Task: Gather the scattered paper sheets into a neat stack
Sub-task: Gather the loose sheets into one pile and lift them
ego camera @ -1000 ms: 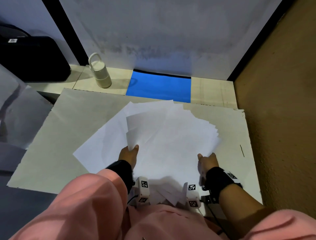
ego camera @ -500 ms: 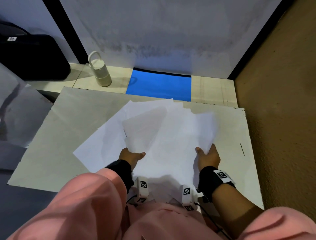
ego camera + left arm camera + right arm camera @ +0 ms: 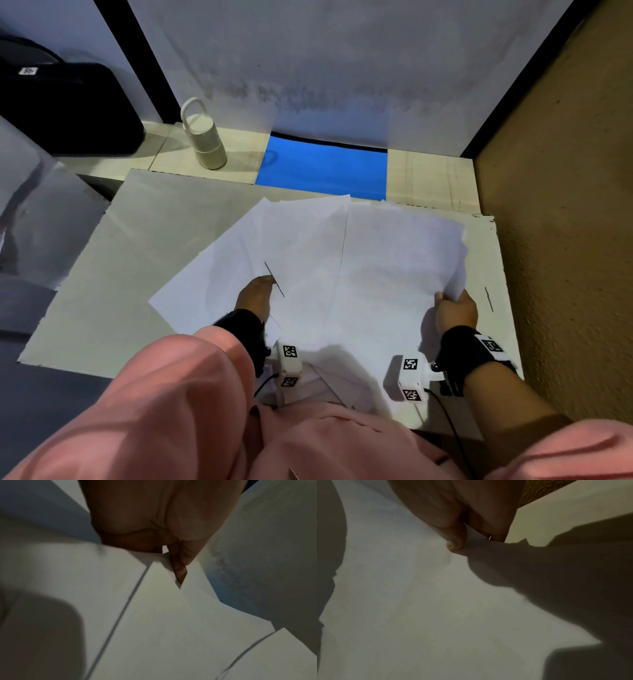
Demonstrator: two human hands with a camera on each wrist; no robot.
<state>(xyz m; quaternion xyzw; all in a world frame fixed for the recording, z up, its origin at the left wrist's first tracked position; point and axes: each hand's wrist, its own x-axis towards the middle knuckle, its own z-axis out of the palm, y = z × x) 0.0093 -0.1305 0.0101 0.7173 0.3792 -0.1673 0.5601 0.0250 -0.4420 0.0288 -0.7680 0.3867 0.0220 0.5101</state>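
Paper sheets (image 3: 342,260) fanned on board (image 3: 113,274); right edge pinched by right hand (image 3: 457,310), left part grasped by left hand (image 3: 255,296), fingers tucked under

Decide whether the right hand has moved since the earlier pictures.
Yes. The right hand has moved rightward with the paper sheets, nearer the dark mark on the board.

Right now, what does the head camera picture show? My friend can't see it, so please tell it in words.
A person's two hands gather a loose fan of white paper sheets on a pale board. The right hand grips the sheets' right edge; the left hand has its fingers tucked among the sheets. Behind stand a pale bottle and a blue mat.
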